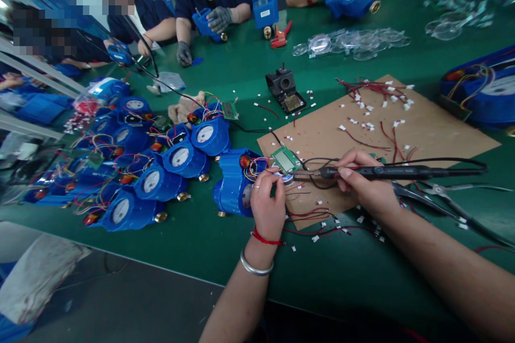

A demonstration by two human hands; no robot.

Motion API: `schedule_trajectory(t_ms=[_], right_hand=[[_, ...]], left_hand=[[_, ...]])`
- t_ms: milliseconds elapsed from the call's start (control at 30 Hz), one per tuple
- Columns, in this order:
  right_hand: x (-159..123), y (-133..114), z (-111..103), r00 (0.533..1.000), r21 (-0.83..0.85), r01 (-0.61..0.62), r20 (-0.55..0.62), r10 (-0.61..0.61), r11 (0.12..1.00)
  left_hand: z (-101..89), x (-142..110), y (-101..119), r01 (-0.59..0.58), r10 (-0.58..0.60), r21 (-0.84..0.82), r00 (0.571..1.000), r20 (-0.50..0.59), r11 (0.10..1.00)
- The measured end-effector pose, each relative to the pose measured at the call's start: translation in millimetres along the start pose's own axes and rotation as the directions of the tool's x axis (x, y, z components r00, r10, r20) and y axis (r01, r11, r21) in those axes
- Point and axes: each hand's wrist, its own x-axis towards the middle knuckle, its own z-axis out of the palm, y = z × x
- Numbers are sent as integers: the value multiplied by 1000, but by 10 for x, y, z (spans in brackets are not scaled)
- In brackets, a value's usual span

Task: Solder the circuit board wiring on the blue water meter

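Observation:
My right hand grips a black soldering iron like a pen, its metal tip pointing left to the lower edge of a green circuit board. The board has a small grey display and sits beside an opened blue water meter with thin coloured wires. Just below the board, my left hand is closed in a pinch; what lies between its fingertips is hidden. A round, shiny part shows partly under the iron's tip.
Several blue meters with loose wiring crowd the left side. Red-black wires and white connectors lie over brown cardboard. A black soldering stand stands behind; pliers lie at right. Co-workers handle meters across the green table.

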Motion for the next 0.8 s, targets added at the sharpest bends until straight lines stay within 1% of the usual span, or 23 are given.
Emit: schedule_trajectory(t_ms=[133,400,533,700,800], right_hand=[[17,43,-12,998,34,3,-68,-1,999],[56,49,-13,989,80,10,-149,2,997],[58,25,10,984,118,49,-176,-28,992],[107,-63,33,977,155,93,-203,-61,984],[283,-172,16,972,126,108,-224,-78,986]], left_hand=[[-2,2,3,3,-3,0,1000,7,1000],[-7,-1,4,14,-14,-5,1000,13,1000],[-12,-17,-12,6,-6,-15,1000,10,1000],[-23,-30,-24,2,-2,-25,1000,-4,1000],[-32,-35,-29,4,-4,-32,1000,-5,999]])
